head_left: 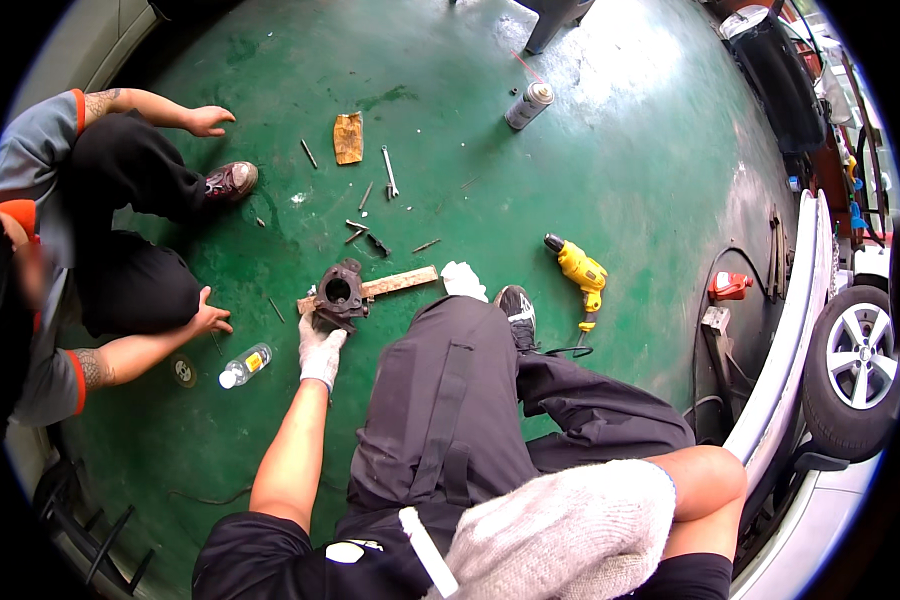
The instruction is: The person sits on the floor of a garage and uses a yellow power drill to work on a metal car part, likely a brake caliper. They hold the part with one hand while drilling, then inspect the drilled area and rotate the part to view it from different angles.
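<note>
My left hand (320,352), in a white knit glove, grips the lower edge of a dark metal steering knuckle (355,298) with a round bore. The knuckle rests over a wooden strip (402,282) on the green floor. My right hand (580,525), in a greyish-white knit glove, is raised close to the camera with the arm bent. Its fingers are hidden. A white stick (428,552) shows beside that glove; whether the hand holds it, I cannot tell. A crumpled white cloth (463,281) lies past the strip's right end.
At left a co-worker (120,170) squats near a clear bottle (245,365) and a disc (183,370). Ahead lie a wrench (389,172), several small rods and a brown packet (348,138). A yellow drill (577,270), spray can (529,105) and car wheel (857,355) are rightward.
</note>
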### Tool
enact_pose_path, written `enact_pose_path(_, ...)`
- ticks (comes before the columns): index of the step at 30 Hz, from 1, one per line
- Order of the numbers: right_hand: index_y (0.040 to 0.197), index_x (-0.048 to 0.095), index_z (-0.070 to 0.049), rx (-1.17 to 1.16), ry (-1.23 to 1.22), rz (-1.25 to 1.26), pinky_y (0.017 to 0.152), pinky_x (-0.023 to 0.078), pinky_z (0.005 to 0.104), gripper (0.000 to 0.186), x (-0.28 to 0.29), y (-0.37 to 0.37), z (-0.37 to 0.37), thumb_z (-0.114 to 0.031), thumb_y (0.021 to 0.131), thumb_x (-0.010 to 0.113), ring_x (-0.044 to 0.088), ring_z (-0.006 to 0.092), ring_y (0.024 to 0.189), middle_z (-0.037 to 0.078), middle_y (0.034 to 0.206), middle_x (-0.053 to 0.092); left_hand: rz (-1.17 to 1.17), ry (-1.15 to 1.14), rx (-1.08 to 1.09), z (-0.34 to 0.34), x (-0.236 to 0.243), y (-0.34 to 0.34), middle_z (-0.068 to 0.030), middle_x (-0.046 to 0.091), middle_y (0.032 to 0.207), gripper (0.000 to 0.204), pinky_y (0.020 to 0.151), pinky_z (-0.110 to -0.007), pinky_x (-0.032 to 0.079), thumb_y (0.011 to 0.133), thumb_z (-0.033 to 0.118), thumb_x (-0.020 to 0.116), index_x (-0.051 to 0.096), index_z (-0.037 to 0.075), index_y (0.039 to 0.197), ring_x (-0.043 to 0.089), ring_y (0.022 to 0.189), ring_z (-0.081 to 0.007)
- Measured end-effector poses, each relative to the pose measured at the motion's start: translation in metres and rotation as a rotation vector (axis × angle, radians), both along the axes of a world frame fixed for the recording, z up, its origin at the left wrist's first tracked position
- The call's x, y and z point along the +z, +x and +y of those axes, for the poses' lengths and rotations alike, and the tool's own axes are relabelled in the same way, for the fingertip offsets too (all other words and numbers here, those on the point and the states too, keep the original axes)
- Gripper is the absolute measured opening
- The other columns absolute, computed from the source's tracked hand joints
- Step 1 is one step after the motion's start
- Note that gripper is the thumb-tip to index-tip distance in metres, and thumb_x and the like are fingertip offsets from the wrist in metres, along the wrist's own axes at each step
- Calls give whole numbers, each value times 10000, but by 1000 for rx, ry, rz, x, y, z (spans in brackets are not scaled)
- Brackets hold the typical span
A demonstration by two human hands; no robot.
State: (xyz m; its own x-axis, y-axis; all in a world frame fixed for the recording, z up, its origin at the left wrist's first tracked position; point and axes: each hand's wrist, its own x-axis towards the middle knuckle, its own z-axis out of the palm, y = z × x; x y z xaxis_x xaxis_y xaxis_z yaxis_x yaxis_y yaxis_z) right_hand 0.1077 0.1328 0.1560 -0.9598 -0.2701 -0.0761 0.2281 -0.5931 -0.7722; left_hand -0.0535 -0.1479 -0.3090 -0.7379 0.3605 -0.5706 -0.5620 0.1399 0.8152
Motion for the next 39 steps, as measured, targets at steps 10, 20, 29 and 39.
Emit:
enact_pose_path(10, 1542, 512, -4, -794, 1288, -651, 1042, 517, 332, 621, -39, 81, 94, 77, 927, 505, 663, 182, 1166, 116, 1363, 659, 671, -1032, -555, 38, 43, 10, -251, 356, 1638, 1396, 1278, -476, 275, 626, 436, 959, 124, 29, 1668, 343, 1525, -409)
enact_pose_path(20, 1553, 490, 19, -962, 1080, -746, 902, 561, 305, 685, -50, 143, 130, -18, 872, 556, 695, 207, 1057, 194, 1383, 654, 621, -1077, -689, 57, 76, -28, -180, 583, 1369, 1108, 1090, -477, 490, 584, 481, 930, 390, 46, 1449, 557, 1321, -329)
enact_pose_path(29, 1494, 540, 23, -766, 1062, -763, 888, 569, 309, 582, -50, 124, 128, -21, 915, 571, 714, 202, 1018, 169, 1313, 696, 391, -795, -1513, 48, 153, -86, -170, 793, 1075, 713, 903, -406, 600, 678, 617, 859, 772, 150, 1209, 765, 959, -313)
enact_pose_path(39, 1528, 498, -17, 48, 1309, -300, 1191, 418, 387, 673, -189, -58, 99, -136, 865, 506, 567, 340, 1402, 220, 1470, 619, -25, -967, -1797, 18, 119, -88, -91, 813, 966, 594, 822, -393, 602, 662, 601, 900, 847, 79, 940, 752, 863, -235)
